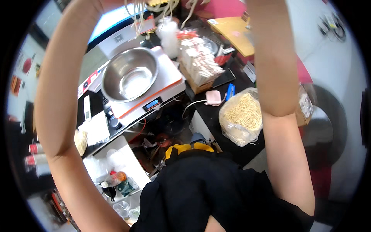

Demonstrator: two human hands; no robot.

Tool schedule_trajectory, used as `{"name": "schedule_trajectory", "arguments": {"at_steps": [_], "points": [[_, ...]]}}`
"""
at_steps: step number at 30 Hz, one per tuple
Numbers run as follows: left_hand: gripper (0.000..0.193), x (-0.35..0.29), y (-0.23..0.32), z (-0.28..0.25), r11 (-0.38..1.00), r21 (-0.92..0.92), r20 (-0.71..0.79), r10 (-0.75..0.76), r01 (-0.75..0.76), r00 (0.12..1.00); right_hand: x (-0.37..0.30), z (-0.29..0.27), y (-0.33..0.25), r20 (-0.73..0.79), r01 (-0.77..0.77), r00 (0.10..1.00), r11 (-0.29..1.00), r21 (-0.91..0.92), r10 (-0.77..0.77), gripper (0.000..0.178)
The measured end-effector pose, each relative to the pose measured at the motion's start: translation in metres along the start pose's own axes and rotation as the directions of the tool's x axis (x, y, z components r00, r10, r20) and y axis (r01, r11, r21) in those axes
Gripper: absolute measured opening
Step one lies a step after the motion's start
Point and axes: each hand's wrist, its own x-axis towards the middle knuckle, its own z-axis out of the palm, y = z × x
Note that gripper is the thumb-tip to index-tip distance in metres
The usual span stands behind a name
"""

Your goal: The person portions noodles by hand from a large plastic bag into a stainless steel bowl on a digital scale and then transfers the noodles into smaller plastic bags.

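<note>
Both my arms are raised, with the forearms running up past the top edge. Only the lower part of my left hand (110,4) shows at the top. Next to it, pale noodles (139,17) dangle from above in loose strands, and the hand appears to hold them; its fingertips are cut off. My right hand is beyond the upper edge. Under the noodles, a steel bowl (130,75) stands on a white-and-orange kitchen scale (170,73) with a lit display. A clear plastic bag of noodles (242,116) sits by my right forearm.
Right of the scale are a box of wrapped paper packets (199,62), a pink square device (213,98) with a cable, and a blue stapler-like item (230,92). A monitor (114,23) stands behind. An open white drawer (133,156) holds a bottle (114,179) and bags.
</note>
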Motion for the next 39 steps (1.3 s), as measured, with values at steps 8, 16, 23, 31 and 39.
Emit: {"name": "schedule_trajectory", "arguments": {"at_steps": [8,16,23,31,39], "points": [[0.026,-0.023,-0.193,-0.087,0.820,0.388,-0.369,-0.281,0.421,0.886,-0.009,-0.021,0.250,-0.290,-0.442,0.873,0.888,-0.125,0.393,0.023],[0.039,-0.061,-0.237,-0.152,0.472,0.814,-0.318,-0.123,0.338,0.940,-0.039,-0.023,0.292,-0.403,-0.661,0.630,0.186,-0.727,0.664,0.048],[0.033,-0.138,-0.226,-0.150,0.788,0.552,-0.395,-0.040,0.272,0.918,-0.053,-0.042,0.227,-0.128,-0.457,0.726,0.335,-0.824,0.675,0.048],[0.024,-0.255,-0.306,-0.165,0.981,0.152,-0.788,0.047,0.120,0.614,-0.087,-0.055,0.129,-0.128,-0.395,0.785,0.330,-0.857,0.606,0.042],[0.023,-0.340,-0.464,-0.171,0.905,0.083,-0.878,-0.132,0.417,0.460,-0.118,-0.070,0.092,-0.223,-0.501,0.773,0.355,-0.789,0.594,0.034]]}}
